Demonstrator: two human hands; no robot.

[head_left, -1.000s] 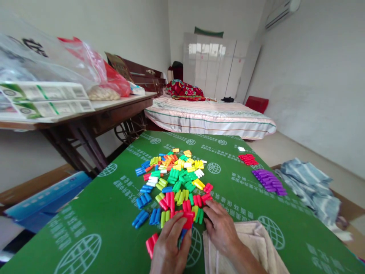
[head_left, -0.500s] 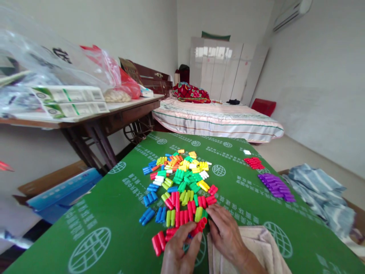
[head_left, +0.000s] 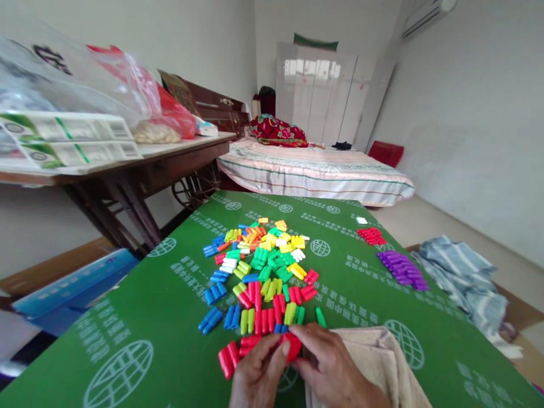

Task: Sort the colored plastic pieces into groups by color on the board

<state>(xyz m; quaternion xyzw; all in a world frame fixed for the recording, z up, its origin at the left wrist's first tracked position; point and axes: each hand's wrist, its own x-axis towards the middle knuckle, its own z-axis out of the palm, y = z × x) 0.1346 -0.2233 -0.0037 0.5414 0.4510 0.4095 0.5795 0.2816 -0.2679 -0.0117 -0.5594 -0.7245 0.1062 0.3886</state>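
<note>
A heap of small plastic pieces in several colours (head_left: 263,266) lies on the green printed board (head_left: 144,317). At the near edge my left hand (head_left: 257,374) and my right hand (head_left: 329,371) meet, both pinched on a red piece (head_left: 292,344) held between their fingertips. More red pieces (head_left: 229,357) lie just left of my left hand. A single green piece (head_left: 319,316) rests just beyond my right hand. A sorted red group (head_left: 371,236) and a purple group (head_left: 402,269) lie apart at the right of the board.
A beige towel (head_left: 378,362) lies under my right wrist. A wooden table (head_left: 140,164) with bags and boxes stands at the left. A bed (head_left: 314,173) lies behind, striped cloth (head_left: 463,277) at the right, a blue box (head_left: 63,289) low left.
Both hands drew back toward the near edge and closed together on a red piece. The camera shifted slightly.
</note>
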